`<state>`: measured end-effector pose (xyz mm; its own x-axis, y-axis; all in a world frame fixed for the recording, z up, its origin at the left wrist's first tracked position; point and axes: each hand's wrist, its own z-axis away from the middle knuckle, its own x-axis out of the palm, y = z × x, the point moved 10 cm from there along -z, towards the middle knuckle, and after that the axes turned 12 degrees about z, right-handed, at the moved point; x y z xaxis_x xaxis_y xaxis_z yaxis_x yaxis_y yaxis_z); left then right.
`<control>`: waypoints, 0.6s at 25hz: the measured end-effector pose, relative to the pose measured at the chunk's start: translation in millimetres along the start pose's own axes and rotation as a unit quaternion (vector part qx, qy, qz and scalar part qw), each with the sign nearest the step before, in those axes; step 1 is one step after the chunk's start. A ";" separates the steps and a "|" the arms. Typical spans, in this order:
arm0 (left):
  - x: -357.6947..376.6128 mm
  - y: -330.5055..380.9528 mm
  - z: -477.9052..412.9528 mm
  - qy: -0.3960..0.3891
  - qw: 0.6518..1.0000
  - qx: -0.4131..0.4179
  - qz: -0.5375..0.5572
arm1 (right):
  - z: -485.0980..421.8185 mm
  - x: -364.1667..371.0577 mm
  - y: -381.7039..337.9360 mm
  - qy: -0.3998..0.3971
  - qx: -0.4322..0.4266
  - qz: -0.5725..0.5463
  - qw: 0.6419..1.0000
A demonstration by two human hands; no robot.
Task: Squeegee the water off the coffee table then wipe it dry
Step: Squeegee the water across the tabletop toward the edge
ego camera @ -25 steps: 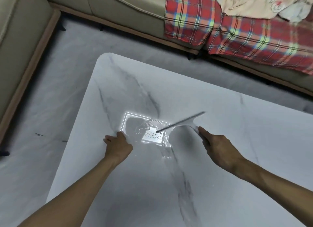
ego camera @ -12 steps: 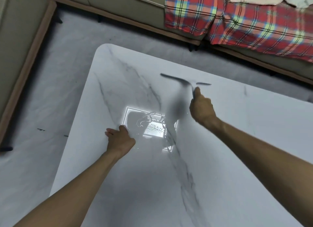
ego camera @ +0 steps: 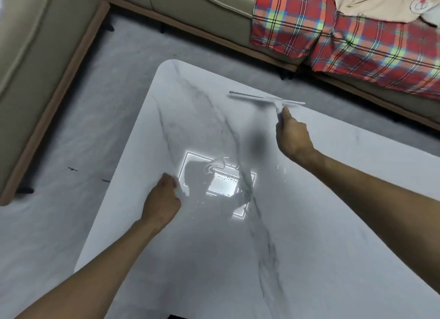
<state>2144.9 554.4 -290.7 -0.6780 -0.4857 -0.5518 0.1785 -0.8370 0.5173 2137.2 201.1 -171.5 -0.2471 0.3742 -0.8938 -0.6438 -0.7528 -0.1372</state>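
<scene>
Marble counter [ego camera: 333, 235] wet at centre. Right grip [ego camera: 294, 137] clamped on squeegee [ego camera: 266, 99] handle, blade over counter's far edge. Left grip [ego camera: 162, 199] curled at counter's left edge; too blurry to tell if it holds anything. Reads as squeegee step; next: plant blade, pull through puddle [ego camera: 221, 183].

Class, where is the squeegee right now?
In the head view, the right hand grips the squeegee near the far edge of the coffee table, toward the plaid blanket.

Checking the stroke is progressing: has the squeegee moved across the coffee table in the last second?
Yes. The squeegee in the right hand went from mid-table out to the coffee table's far edge, toward the sofa.
</scene>
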 end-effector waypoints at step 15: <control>4.3 -22.4 41.1 0.037 0.999 0.026 -0.018 | 140.2 94.0 45.1 -0.096 -0.190 0.150 0.965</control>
<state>2108.7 581.3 -277.7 -0.6280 -0.4751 -0.6163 0.1174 -0.8408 0.5285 1983.4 278.3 -201.8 -0.5351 0.1740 -0.8267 -0.2186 -0.9737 -0.0634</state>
